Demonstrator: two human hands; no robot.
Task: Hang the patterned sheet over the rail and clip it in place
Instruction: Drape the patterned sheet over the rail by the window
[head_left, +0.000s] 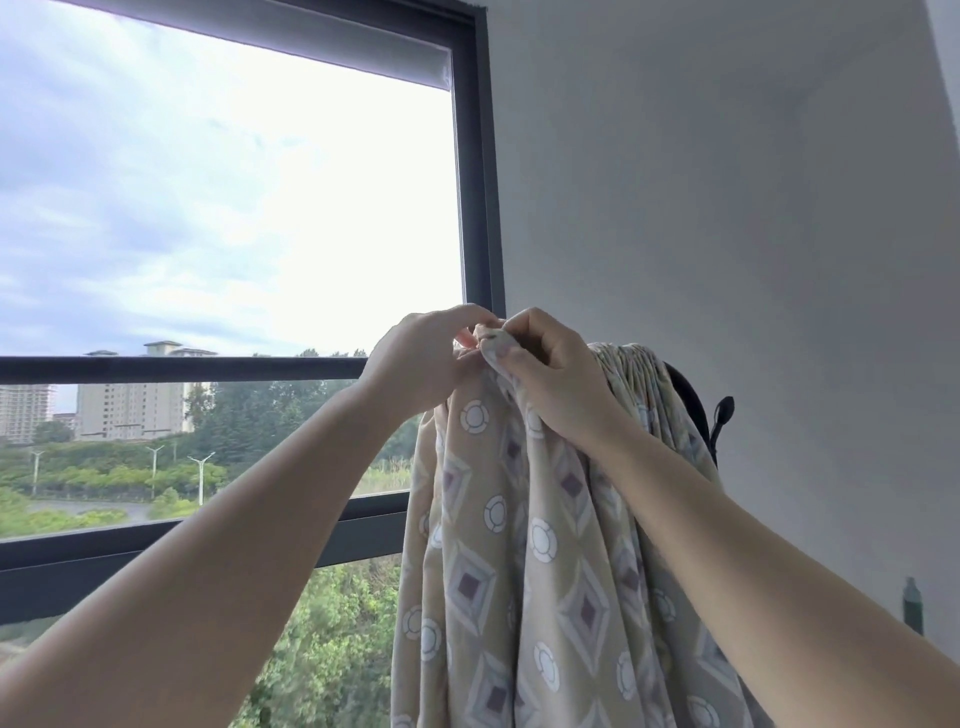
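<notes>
The patterned sheet (524, 561), beige with grey diamonds and white rings, hangs in folds from about head height at centre right. Its top is bunched and draped over something hidden under the cloth. My left hand (421, 364) and my right hand (550, 374) meet at the sheet's upper left corner. Both pinch a small gathered bit of fabric between fingers and thumbs. No clip shows between the fingers. A dark curved piece (688, 400) sticks out behind the sheet's right side, perhaps part of the rail or a stand.
A large dark-framed window (480, 208) fills the left, with a horizontal bar (182, 369) at hand height. A plain grey wall is on the right. A black strap or hook (722, 415) hangs beside the sheet, and a small dark object (912, 605) sits low on the wall.
</notes>
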